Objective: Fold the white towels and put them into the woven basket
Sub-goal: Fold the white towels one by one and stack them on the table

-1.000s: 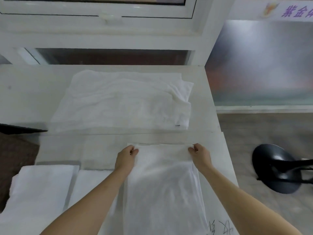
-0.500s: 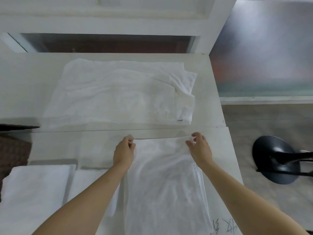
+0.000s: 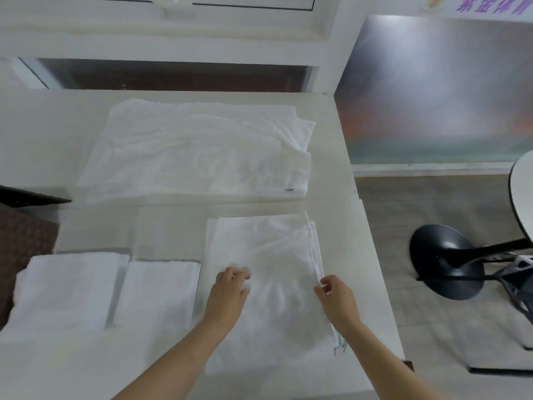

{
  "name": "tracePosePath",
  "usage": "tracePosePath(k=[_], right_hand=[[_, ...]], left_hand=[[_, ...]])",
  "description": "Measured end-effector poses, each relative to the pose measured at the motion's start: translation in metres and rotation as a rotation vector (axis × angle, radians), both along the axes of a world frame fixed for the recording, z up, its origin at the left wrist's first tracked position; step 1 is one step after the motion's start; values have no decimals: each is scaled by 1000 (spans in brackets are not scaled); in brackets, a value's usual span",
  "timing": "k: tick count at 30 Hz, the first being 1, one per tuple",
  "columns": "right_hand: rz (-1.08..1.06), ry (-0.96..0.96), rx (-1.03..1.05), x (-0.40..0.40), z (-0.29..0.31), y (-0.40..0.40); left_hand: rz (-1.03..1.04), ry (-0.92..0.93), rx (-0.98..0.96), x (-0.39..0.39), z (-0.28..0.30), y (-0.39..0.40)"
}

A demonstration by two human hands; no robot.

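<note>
Step in hand: folding the thin white cloth towel, lower centre of frame, on the white table. Left hand presses flat on its middle, fingers relaxed. Right hand pinches its right edge. Next likely: fold across. Woven basket not in view.

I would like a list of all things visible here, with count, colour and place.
towel being folded: one, white, table front, under both hands
folded towels: two, white, front left, side by side
towel pile: one, white, far side of table
table: one, white, centre
stool base: one, black, floor at right
left hand: rests on the towel
right hand: pinches the towel's right edge
</note>
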State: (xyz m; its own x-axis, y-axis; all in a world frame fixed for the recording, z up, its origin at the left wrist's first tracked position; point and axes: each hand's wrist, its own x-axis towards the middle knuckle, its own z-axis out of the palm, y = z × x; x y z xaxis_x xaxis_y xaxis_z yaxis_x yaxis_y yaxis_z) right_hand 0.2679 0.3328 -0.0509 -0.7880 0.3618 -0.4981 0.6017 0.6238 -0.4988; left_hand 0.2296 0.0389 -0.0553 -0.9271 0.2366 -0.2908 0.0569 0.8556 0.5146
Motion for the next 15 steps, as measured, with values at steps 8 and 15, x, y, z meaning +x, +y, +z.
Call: tracePosePath(k=[8,15], right_hand=[[-81,-92,-98,65,12,0],[-38,65,-105,99,27,0]], left_hand=[[-122,-140,-160,76,0,9],[-228,-182,-240,94,-9,4]])
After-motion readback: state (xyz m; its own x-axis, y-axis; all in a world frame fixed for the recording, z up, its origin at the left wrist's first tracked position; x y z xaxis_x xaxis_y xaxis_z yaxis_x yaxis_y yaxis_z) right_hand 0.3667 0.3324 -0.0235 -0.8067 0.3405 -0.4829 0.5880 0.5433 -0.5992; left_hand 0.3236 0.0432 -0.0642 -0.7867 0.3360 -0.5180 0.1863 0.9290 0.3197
